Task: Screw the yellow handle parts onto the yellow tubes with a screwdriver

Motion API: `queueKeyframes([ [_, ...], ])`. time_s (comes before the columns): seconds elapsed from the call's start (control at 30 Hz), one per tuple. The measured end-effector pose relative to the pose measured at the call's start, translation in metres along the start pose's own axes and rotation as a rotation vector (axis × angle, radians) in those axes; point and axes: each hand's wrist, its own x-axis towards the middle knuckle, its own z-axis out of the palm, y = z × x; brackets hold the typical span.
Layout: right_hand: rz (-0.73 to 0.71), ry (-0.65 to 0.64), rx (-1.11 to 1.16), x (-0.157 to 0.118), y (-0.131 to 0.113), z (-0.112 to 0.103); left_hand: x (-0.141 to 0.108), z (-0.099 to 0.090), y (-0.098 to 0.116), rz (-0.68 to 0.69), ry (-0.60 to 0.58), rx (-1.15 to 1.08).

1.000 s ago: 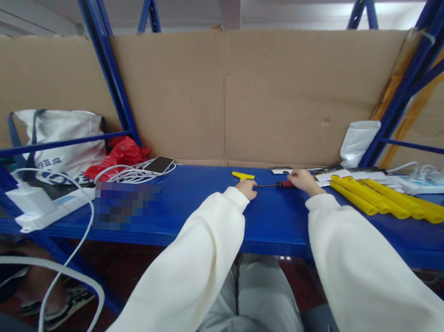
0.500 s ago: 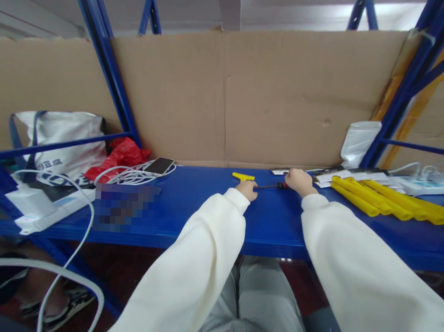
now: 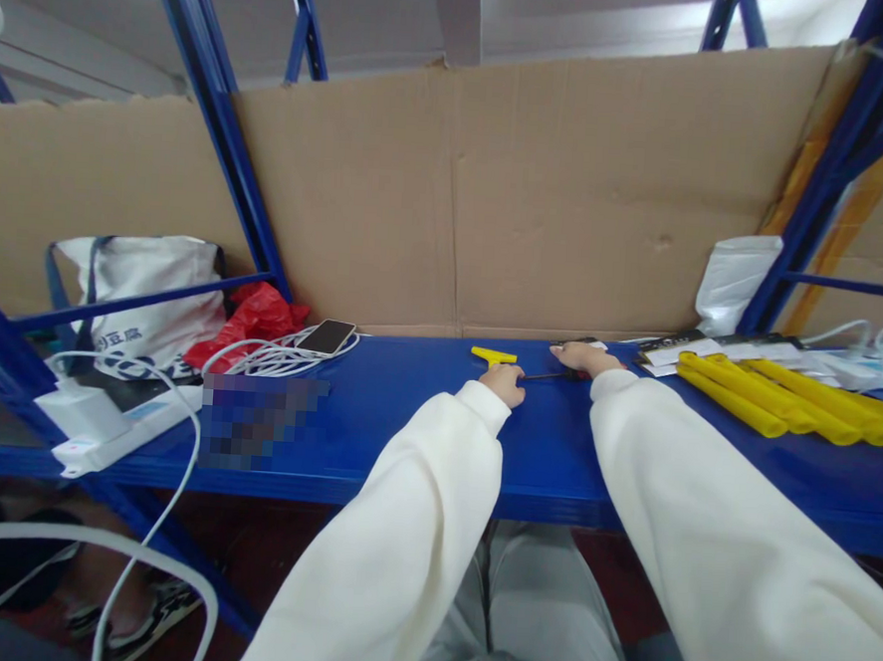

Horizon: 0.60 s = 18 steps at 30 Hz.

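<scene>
My left hand (image 3: 503, 384) is closed around the lower part of a yellow T-shaped piece (image 3: 494, 356), whose crossbar shows above the fingers. A screwdriver (image 3: 547, 377) lies level, its dark shaft running from my left fingers toward a red and black handle by my right hand. My right hand (image 3: 583, 357) is flat with its fingers stretched to the left, just above the screwdriver's handle; whether it touches the handle I cannot tell. Partly hidden behind that hand is a small black and white package (image 3: 594, 344).
Several yellow tubes (image 3: 774, 396) lie on the blue table (image 3: 406, 428) at right, before flat black and white packages (image 3: 691, 351). On the left are a phone (image 3: 326, 337), coiled white cable, red plastic bag (image 3: 252, 321), cloth bag (image 3: 149, 293) and power strip (image 3: 132, 431). Cardboard (image 3: 569, 199) stands behind.
My right hand has loosened from its closed grip on the screwdriver's handle and straightened its fingers. My left hand still holds the yellow piece. The view has shifted slightly.
</scene>
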Motion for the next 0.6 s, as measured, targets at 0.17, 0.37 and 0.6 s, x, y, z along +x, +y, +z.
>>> queueKeyframes([
  [0.17,-0.04,0.069,-0.015,-0.009,0.0,-0.001,0.001,0.001,0.0,-0.004,0.028,-0.057],
  [0.37,-0.089,0.131,0.026,-0.026,0.002,0.0,0.002,0.001,-0.001,-0.016,0.031,-0.055],
  [0.6,-0.136,0.157,0.081,-0.038,0.006,0.002,0.002,0.002,-0.002,-0.021,0.036,-0.065],
])
